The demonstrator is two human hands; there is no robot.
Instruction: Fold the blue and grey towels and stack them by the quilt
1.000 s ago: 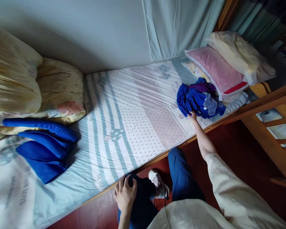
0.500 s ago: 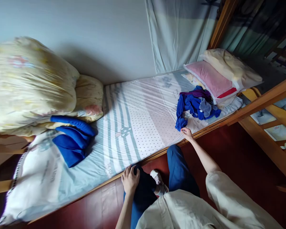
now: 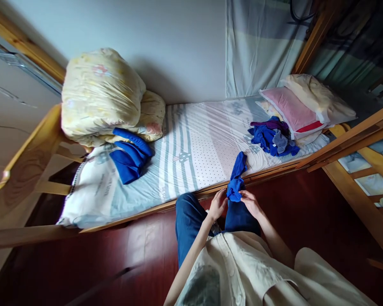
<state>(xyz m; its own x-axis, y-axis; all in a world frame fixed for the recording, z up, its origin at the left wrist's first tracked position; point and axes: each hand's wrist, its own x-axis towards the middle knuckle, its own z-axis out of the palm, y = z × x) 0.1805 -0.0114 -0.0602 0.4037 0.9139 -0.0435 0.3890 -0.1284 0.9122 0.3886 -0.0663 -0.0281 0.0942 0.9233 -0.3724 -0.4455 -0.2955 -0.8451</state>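
A crumpled blue cloth (image 3: 236, 187) hangs between my two hands above my right knee, its far end lying over the bed's front edge. My right hand (image 3: 251, 204) pinches its right edge. At the cloth's left edge, my left hand (image 3: 217, 205) has its fingers curled against the fabric. A heap of blue cloths (image 3: 264, 138), with purple and grey-blue pieces in it, lies on the patterned mattress (image 3: 207, 157) to the right. Farther left, a larger folded blue cloth (image 3: 130, 159) rests on the bed.
A bulky yellow quilt (image 3: 102, 93) is piled at the bed's left end. Pink and cream pillows (image 3: 290, 104) are stacked at the right end. A wooden rail (image 3: 354, 142) slants across the right side, and a pale curtain (image 3: 258, 51) hangs behind.
The blue cloth has come away from the heap and over to my knees. My left hand has left my left knee and moved to the cloth. My view has shifted left.
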